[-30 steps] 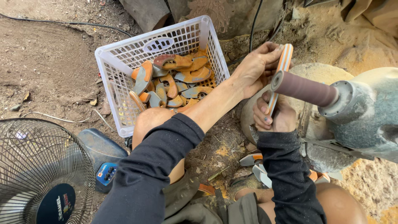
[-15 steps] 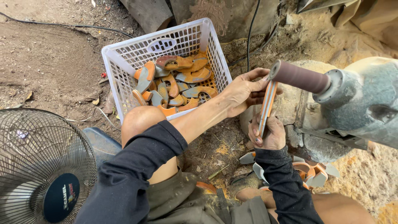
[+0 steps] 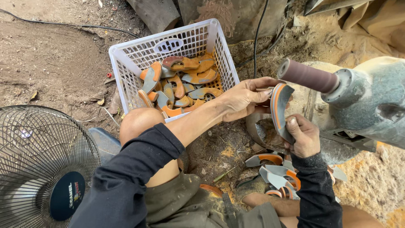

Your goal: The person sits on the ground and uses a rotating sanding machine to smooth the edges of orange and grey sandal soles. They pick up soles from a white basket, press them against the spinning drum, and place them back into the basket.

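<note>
Both hands hold one curved grey and orange piece [image 3: 279,110] just below the brown sanding drum [image 3: 307,76] of a grey machine [image 3: 371,109]. My left hand [image 3: 244,99] grips the piece's upper end with its fingers. The lower end sits in my right hand [image 3: 303,136], gripped from beneath. The piece stands slightly apart from the drum. More such pieces [image 3: 274,171] lie on the ground under my right wrist.
A white plastic basket [image 3: 126,76] holds several grey and orange curved pieces [image 3: 181,86]. A black floor fan [image 3: 38,164] stands at the lower left. A black cable [image 3: 258,33] runs down behind the basket. Sawdust covers the dirt ground at right.
The hands drew the piece down and away from the sanding drum and turned it so its broad face shows. The view shifted slightly.
</note>
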